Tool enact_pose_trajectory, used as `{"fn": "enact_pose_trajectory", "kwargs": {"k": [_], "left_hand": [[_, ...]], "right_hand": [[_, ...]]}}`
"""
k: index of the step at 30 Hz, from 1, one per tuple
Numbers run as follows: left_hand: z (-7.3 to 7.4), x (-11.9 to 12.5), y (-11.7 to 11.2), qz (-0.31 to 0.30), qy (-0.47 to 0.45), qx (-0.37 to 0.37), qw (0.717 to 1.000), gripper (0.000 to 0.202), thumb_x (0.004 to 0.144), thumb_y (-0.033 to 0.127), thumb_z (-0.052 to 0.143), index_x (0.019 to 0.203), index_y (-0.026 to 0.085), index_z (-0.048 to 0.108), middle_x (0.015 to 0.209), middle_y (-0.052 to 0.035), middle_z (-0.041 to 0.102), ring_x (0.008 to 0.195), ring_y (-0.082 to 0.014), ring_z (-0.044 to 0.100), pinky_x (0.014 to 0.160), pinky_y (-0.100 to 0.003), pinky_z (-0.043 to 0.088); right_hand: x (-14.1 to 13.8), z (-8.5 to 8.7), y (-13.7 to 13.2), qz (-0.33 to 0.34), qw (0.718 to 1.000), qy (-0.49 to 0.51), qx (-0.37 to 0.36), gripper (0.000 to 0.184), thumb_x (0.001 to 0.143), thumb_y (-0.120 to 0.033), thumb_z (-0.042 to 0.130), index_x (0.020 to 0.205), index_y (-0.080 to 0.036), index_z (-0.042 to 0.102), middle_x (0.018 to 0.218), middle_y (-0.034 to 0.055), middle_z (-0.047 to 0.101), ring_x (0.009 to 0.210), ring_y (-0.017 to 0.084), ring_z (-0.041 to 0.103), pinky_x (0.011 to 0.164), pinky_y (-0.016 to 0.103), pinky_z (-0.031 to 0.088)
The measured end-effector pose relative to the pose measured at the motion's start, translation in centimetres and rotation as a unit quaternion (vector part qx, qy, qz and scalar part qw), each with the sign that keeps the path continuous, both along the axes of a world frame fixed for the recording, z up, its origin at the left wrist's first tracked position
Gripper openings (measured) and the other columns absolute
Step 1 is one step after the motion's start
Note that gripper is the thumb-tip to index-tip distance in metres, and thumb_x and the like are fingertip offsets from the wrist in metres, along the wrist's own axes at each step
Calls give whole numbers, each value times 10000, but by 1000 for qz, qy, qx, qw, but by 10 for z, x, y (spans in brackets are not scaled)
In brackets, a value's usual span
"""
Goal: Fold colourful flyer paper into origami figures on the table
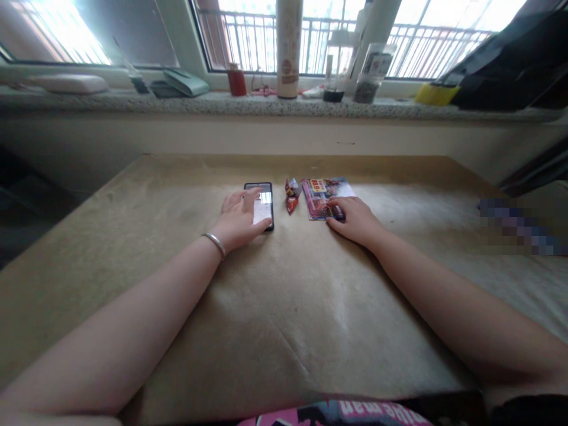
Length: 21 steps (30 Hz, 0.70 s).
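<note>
A smartphone (265, 203) with a lit screen lies flat on the table (275, 307). Over it is my left hand (239, 220), fingers apart, a silver bangle round the wrist; whether a fingertip touches the screen I cannot tell. My right hand (355, 220) lies with outstretched fingers on the near right part of a colourful printed leaflet or thin stack of leaflets (316, 198), hiding that corner. Between the phone and the leaflets sit two small shiny wrapped pieces, perhaps sweets: a purplish one (291, 188) behind a red one (291, 205).
Behind the table, a stone windowsill (257, 105) holds a tall cylinder (289, 53), a red container (236, 81), a clear container (373, 74), a folded greenish case (186, 81) and a yellow object (437, 93). A blurred-out item (519, 228) lies at the right.
</note>
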<state>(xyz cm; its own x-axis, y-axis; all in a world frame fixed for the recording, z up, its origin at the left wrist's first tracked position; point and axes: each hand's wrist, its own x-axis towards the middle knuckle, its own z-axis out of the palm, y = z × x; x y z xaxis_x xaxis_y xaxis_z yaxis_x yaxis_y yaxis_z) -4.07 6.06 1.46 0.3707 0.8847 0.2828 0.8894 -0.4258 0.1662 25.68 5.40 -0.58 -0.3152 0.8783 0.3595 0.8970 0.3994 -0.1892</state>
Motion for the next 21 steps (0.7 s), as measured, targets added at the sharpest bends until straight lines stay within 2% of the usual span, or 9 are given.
{"fn": "enact_pose_trajectory", "kwargs": {"k": [5,9,12,17,21], "left_hand": [[3,2,-8,-1,-28,64,998,592,815,396,519,1323,140,359,1284,-142,480,1214,-298,402,1067,-455,267],[6,6,-19,-20,-2,78,997,560,802,397,530,1290,141,430,1231,-135,510,1174,-302,423,1042,-448,293],[9,12,-33,-48,-5,70,996,464,807,365,523,1222,159,497,1206,-115,547,1156,-295,441,1028,-455,301],[12,27,-59,-157,-1,25,987,295,844,322,497,1103,209,582,1223,-54,576,1163,-266,454,1029,-454,301],[11,35,-70,-195,-6,-19,981,278,878,333,478,1089,204,606,1138,-40,626,1098,-240,489,989,-423,353]], "right_hand": [[2,8,-3,-11,998,-67,8,332,827,-383,553,1080,-190,646,1041,92,695,971,275,598,874,404,427],[5,13,-6,32,990,-132,32,289,887,-371,503,1064,-218,672,1034,61,709,937,244,617,826,355,424],[6,14,-8,43,986,-150,49,300,934,-320,420,1030,-226,689,1056,40,708,936,211,621,769,312,421],[2,16,-14,-14,978,-198,57,305,933,-287,394,966,-215,688,995,48,713,892,210,620,625,303,381],[-4,20,-22,-32,972,-224,71,309,927,-306,388,888,-208,678,918,47,710,834,212,622,577,307,336]]}}
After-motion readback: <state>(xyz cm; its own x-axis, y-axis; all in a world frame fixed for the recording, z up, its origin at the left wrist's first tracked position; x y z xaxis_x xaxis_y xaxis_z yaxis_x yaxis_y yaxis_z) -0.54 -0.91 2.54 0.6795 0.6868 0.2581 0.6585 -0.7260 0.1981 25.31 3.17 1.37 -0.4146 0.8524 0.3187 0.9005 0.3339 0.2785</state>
